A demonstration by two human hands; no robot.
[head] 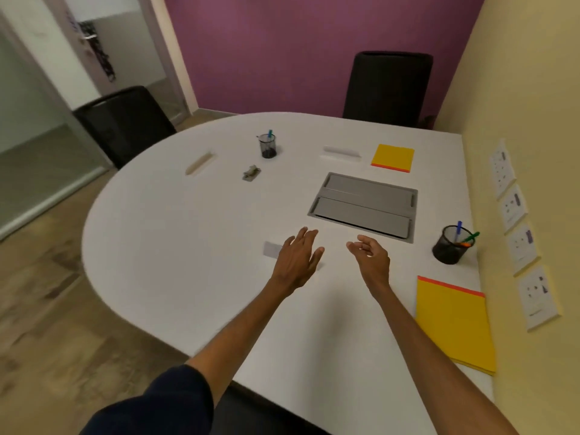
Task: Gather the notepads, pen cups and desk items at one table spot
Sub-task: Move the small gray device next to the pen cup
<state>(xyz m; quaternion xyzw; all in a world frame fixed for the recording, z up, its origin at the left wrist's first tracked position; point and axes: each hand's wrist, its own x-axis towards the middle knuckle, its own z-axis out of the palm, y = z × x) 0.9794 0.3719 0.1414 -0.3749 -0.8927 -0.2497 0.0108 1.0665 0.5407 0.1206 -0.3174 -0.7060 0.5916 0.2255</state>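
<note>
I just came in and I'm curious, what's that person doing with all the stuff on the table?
A person is reaching both arms over the white table. The left hand and right hand are open and hold nothing yet. The things are still spread out: two yellow notepads, one far and one near, and two black pen cups. A small grey card lies just beside the left hand.

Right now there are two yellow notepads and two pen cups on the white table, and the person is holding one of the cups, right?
Not quite. The head view shows both notepads and both pen cups on the table, but neither cup is held. The left hand and right hand hover open and empty.
</note>
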